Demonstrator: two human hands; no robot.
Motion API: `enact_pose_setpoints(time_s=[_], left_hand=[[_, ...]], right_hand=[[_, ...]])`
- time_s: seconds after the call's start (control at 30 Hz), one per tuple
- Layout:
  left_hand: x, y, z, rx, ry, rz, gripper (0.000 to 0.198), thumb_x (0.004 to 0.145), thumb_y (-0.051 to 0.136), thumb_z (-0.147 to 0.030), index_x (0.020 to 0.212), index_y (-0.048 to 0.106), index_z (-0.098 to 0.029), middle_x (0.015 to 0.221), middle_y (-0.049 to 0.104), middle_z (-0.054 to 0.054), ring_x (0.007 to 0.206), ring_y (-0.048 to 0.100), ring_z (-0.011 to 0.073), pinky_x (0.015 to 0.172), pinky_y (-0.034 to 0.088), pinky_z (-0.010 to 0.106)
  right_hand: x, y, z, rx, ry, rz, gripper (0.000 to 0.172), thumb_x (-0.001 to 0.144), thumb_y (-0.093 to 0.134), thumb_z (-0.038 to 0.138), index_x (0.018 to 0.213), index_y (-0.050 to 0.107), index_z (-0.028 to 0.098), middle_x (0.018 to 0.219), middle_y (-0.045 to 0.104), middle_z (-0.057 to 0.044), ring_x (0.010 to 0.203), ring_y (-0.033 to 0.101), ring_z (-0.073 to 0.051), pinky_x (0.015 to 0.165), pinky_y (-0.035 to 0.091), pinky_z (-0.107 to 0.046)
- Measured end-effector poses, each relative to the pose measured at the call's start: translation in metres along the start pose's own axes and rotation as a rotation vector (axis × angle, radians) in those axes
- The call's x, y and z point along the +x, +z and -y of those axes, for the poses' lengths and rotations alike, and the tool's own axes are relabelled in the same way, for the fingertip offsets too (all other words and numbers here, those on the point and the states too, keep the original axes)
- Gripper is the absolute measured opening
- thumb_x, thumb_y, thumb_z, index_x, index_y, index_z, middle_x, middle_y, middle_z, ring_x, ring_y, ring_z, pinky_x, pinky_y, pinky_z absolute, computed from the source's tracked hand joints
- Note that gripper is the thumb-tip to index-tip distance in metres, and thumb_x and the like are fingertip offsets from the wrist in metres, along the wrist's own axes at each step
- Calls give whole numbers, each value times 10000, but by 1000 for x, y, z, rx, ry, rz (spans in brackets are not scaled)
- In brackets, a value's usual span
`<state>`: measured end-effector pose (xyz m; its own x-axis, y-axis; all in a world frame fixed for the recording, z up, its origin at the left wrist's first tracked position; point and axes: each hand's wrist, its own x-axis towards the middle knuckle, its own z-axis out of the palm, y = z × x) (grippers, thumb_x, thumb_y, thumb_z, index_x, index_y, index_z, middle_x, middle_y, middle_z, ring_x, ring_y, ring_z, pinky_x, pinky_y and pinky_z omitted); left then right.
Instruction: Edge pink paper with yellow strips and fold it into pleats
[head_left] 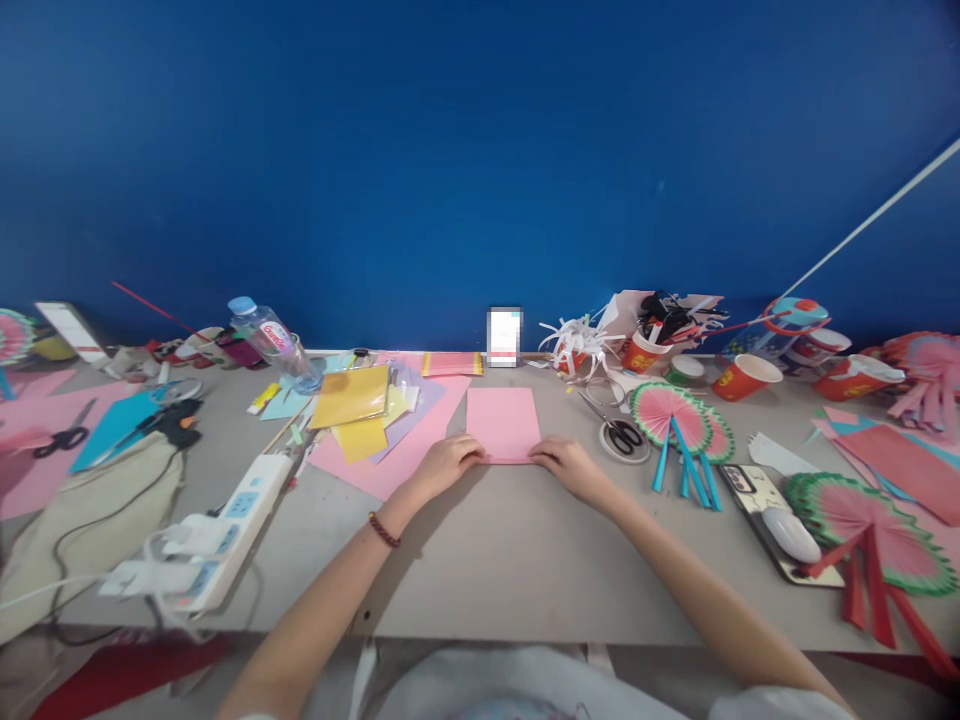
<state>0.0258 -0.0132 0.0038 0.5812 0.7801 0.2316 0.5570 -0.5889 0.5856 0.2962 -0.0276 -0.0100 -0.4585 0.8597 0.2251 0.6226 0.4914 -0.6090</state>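
A sheet of pink paper (502, 420) lies flat on the grey table in front of me, with a narrow fold along its near edge. My left hand (454, 460) pinches the left end of that fold, its fingers closed on the paper. At the right end, my right hand (561, 462) grips the same edge between thumb and fingers. Just right of my right hand rest black-handled scissors (621, 436) and a roll of clear tape (637, 458). Nearby is a pleated paper fan (671, 418), pink and green with blue strips.
On the left are stacked coloured papers (360, 395), a plastic bottle (274, 345) and a white power strip (238, 525). A phone (504, 337) stands against the blue wall. Paper cups (748, 378), a computer mouse (791, 535) and another fan (874, 530) occupy the right.
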Motion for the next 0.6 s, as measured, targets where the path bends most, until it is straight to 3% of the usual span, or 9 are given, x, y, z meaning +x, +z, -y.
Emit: enact_pose_setpoints(time_s=[0.13,0.33,0.6], left_hand=[[0,2,6,2,-17,13,173,922,502,-270,875,660,-216,915,667,-2,894,612,137,804,467,244],[-5,7,8,105,39,-17,257,951,439,-315,885,664,-208,917,604,23,909,575,148,804,457,258],[-11,6,4,228,106,-25,287,970,391,-299,949,659,-200,885,593,36,864,556,150,762,450,266]], right_hand=[[5,-1,-1,43,103,16,140,862,529,210,841,667,196,813,688,-26,748,627,-157,716,469,-267],[3,8,-10,43,19,-75,165,883,517,223,833,670,191,859,655,-54,815,617,-165,759,469,-278],[-5,4,-12,-82,-82,-37,213,920,487,270,969,687,215,984,640,-74,903,616,-175,823,493,-306]])
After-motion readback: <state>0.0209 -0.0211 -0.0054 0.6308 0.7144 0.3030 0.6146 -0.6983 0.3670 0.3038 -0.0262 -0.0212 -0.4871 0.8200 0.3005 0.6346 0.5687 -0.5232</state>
